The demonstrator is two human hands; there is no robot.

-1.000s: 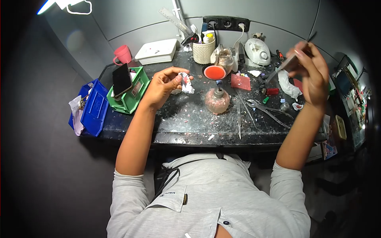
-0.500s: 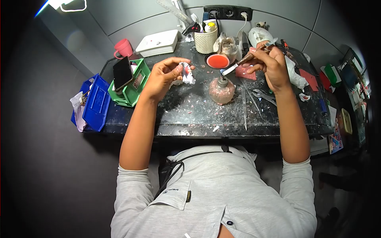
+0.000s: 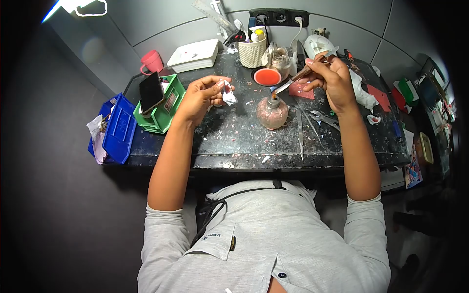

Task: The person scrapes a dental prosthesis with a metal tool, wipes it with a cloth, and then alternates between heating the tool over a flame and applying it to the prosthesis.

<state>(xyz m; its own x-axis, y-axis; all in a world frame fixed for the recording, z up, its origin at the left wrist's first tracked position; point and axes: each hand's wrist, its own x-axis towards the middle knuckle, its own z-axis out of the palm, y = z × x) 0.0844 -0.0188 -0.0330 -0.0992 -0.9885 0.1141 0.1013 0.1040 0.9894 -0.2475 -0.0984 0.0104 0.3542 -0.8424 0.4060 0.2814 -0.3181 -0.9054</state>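
In my right hand (image 3: 333,80) is a wax knife with a brown handle (image 3: 304,73), its metal blade (image 3: 283,88) tilted down to the wick of a glass spirit burner (image 3: 272,114). A small orange-blue glow shows at the blade's tip. My left hand (image 3: 203,96) pinches a small white plaster-like dental piece (image 3: 228,95) with a bit of pink on it, held above the bench. Just behind the burner sits a round dish of red wax (image 3: 267,76). A pink wax sheet (image 3: 301,90) lies beneath the knife.
Tweezers (image 3: 300,132) and pliers (image 3: 326,119) lie right of the burner. At left stand a green bin (image 3: 168,110) with a phone (image 3: 152,92) on it, and a blue bin (image 3: 119,129) near the edge. A white tray (image 3: 194,54), pink cup (image 3: 152,61) and woven pot (image 3: 252,53) stand behind.
The knife's blade has dipped slightly to the burner's wick, where an orange glow now shows. My left hand has turned the white piece and lowered it a little.
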